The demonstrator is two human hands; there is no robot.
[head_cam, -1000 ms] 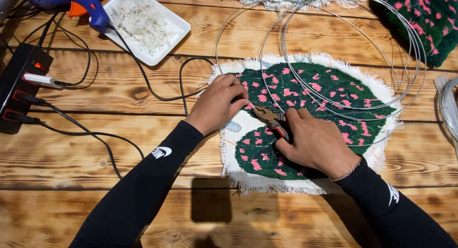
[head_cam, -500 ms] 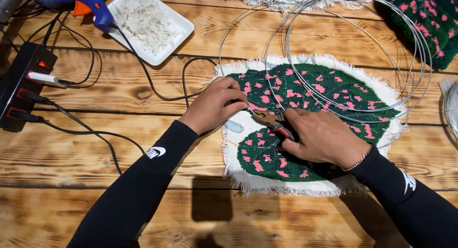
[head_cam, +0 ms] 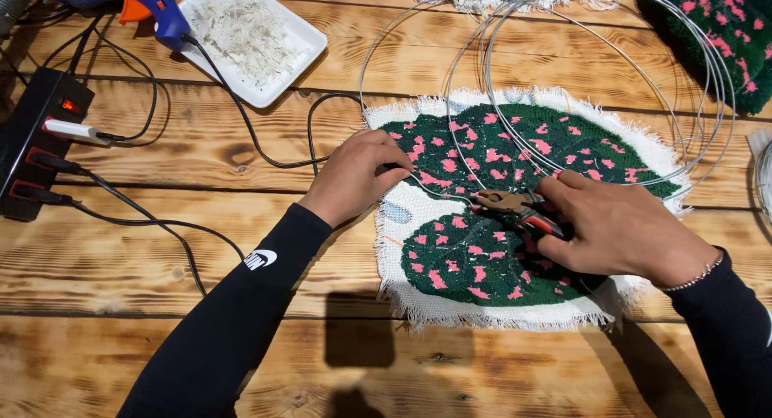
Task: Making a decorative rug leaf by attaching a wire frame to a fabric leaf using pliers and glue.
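Observation:
A round tufted rug piece (head_cam: 515, 249), dark green with pink flecks and a frayed white edge, lies on the wooden table (head_cam: 161, 329). Coils of thin silver wire (head_cam: 611, 80) rest over its upper part. My left hand (head_cam: 358, 177) pinches a strand of this wire at the rug's left edge. My right hand (head_cam: 619, 225) grips red-handled pliers (head_cam: 515, 209), whose jaws meet the same wire strand over the middle of the rug.
A white tray (head_cam: 249, 40) of pale scraps and a blue glue gun (head_cam: 137, 4) sit at the upper left. A black power strip (head_cam: 32, 136) with cables lies at the left edge. More green and pink rug (head_cam: 724, 32) is at the top right.
The view has shifted so the rug sits a little lower. Both hands stay on the wire, and the pliers have slid slightly right along it.

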